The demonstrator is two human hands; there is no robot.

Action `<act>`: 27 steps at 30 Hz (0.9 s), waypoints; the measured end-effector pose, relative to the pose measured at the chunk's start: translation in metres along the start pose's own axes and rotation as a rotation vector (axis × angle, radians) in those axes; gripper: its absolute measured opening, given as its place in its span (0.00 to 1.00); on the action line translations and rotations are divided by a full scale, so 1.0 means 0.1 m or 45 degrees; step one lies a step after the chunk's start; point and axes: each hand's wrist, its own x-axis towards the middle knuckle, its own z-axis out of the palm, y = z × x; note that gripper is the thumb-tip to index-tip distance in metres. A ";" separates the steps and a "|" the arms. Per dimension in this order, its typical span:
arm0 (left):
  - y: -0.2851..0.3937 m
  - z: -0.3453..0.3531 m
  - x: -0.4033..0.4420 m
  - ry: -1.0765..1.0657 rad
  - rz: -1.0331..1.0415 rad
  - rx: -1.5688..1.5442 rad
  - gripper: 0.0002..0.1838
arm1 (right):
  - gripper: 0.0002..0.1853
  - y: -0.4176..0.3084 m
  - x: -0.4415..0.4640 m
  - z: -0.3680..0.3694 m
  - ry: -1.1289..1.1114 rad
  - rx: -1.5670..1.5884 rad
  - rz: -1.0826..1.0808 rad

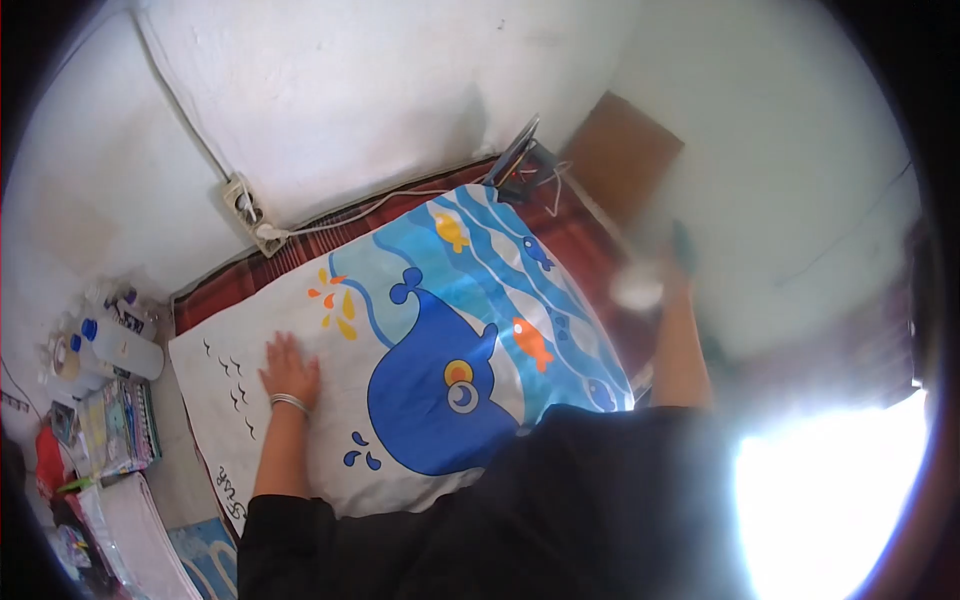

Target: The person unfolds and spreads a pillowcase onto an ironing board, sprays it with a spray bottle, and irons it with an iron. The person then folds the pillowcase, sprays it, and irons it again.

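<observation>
We face a pale wall (330,90) that rises behind everything here. Below it we find the printed cloth (395,350), spread nearly flat in front of the wearer's dark top, with a big blue whale, small fish and wavy blue bands on it. It lies over a red plaid cover (590,250), which shows along the far and right edges. Past the far right corner we notice a square brown panel (622,155). To the left stand a stack of books (118,425) and, just beyond, plastic bottles (128,350) with blue caps. A white power strip (253,215) hangs on the wall. We see the left hand (288,370) pressed flat on the cloth, fingers spread, gripping nothing; the right hand (678,262), right of the cloth, is too blurred for us to tell its grip, near a pale rounded shape (637,287). Smallest is the bracelet (291,402) on the left wrist
</observation>
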 end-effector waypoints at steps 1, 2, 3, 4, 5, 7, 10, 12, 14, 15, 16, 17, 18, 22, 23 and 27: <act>0.15 -0.02 -0.01 0.007 0.011 0.007 0.35 | 0.23 0.03 0.01 -0.02 -0.001 -0.039 0.004; 0.29 -0.03 -0.02 0.005 0.055 -0.031 0.36 | 0.24 0.06 0.01 -0.03 -0.004 -0.080 0.008; 0.38 -0.03 -0.01 0.000 0.099 -0.070 0.36 | 0.24 0.13 0.04 -0.06 0.005 -0.079 0.011; 0.41 -0.03 -0.01 0.000 0.108 -0.067 0.36 | 0.25 0.24 0.09 -0.11 -0.029 -0.533 0.025; 0.41 -0.02 -0.03 0.006 0.113 -0.036 0.36 | 0.27 0.36 0.15 -0.17 -0.065 -0.989 0.041; 0.41 -0.05 -0.02 0.018 0.119 -0.010 0.37 | 0.29 0.72 0.07 -0.45 -0.344 -1.558 -0.284; 0.36 -0.06 0.05 -0.039 0.112 -0.010 0.37 | 0.28 -0.01 -0.25 -0.12 -0.794 -1.101 0.378; 0.32 -0.03 0.07 0.003 0.155 0.005 0.37 | 0.29 -0.31 -0.33 0.33 -0.907 -0.469 0.356; 0.33 -0.04 0.03 -0.010 0.158 0.035 0.37 | 0.28 -0.16 0.02 0.97 -0.778 -0.237 0.169; 0.32 -0.05 0.01 0.004 0.186 0.058 0.37 | 0.28 -0.15 0.21 1.31 -0.727 -0.088 0.124; 0.29 -0.07 -0.03 0.004 0.138 0.065 0.37 | 0.29 -0.20 0.37 1.64 -0.688 0.117 0.204; 0.24 -0.09 -0.10 -0.025 0.109 0.086 0.37 | 0.30 0.09 0.69 2.03 -0.697 0.197 0.205; 0.18 -0.09 -0.17 -0.057 0.080 0.105 0.38 | 0.30 0.36 0.94 2.28 -0.726 0.239 0.210; -0.58 0.10 -0.33 -0.038 -0.280 0.129 0.38 | 0.29 0.59 1.20 2.96 -0.915 0.138 0.162; -0.80 0.06 -0.35 -0.060 -0.403 0.098 0.37 | 0.25 0.26 1.10 2.96 -0.689 0.178 0.237; -1.38 -0.05 -0.40 -0.097 -0.566 0.114 0.36 | 0.18 -0.79 1.05 2.86 -0.666 -0.336 -0.110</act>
